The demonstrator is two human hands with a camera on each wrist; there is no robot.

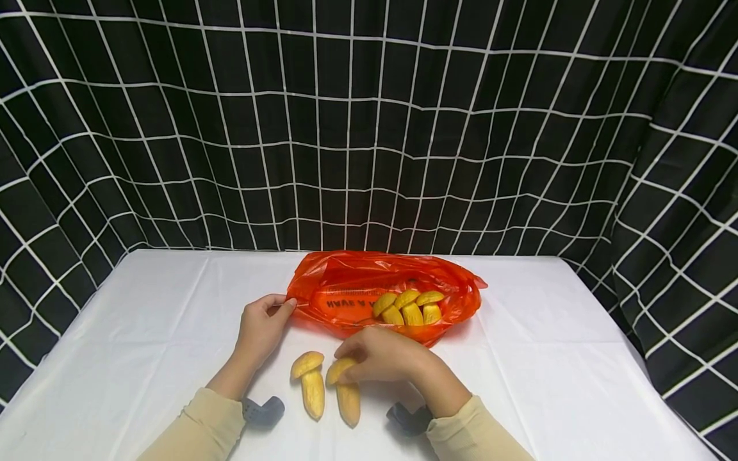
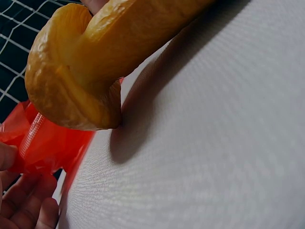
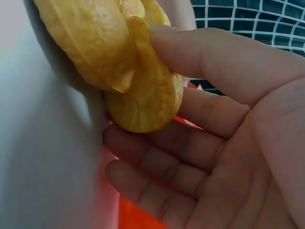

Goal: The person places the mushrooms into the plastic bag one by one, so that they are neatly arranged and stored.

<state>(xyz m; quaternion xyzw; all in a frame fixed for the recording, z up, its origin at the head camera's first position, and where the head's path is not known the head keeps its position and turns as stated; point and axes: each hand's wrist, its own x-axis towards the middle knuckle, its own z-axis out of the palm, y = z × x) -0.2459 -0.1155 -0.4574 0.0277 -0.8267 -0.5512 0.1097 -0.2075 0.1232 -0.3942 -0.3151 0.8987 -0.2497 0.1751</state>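
My left hand [image 1: 262, 330] pinches the left edge of a red plastic bag [image 1: 357, 259] between thumb and fingers. The bag lies on its side with its mouth spread toward me. Three yellow mushrooms [image 1: 412, 312] lie side by side inside, at its right end. In front of the bag, my right hand [image 1: 383, 355] grips the cap of a mushroom [image 1: 349, 406], thumb on the near side and fingers round the far side. Another mushroom [image 1: 313, 390] lies just left of it, cap toward the bag; it looms large in the left wrist view.
A white cloth [image 1: 173, 333] covers the table. Black curtains with a white grid [image 1: 357, 128] stand behind it and at both sides. A grey wrist mount [image 1: 265, 412] is at the left wrist and another dark mount [image 1: 409, 419] at the right.
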